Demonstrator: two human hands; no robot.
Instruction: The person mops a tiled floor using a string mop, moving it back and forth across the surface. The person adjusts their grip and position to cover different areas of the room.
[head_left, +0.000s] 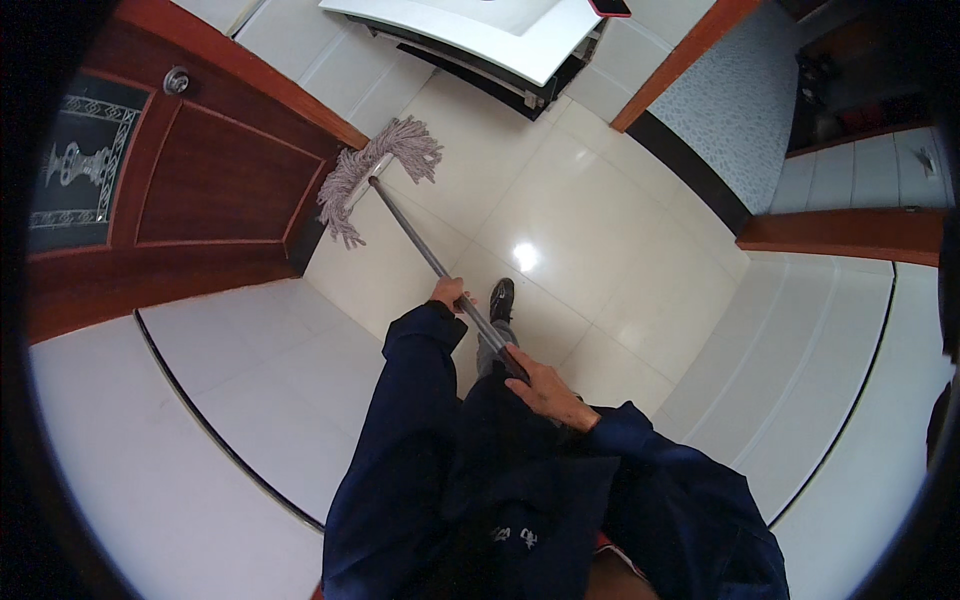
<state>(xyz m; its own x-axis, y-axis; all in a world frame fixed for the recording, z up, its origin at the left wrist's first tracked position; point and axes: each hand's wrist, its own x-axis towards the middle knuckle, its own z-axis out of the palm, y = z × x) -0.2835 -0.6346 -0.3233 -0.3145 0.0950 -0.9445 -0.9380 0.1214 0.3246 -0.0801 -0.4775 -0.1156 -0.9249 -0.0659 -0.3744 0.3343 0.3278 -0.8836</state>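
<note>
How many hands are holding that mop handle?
2. The left hand grips the mop handle nearer the mop head; the right hand is at the end nearer the body. No other hands show.

White chars point(516, 537) on navy jkt point(540, 485); too sm. to read

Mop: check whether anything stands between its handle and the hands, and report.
Nothing visible does. The left hand grips the mop handle directly, and the right hand holds its dark end nearer the body. No object crosses the handle from the left hand to the mop head.
</note>
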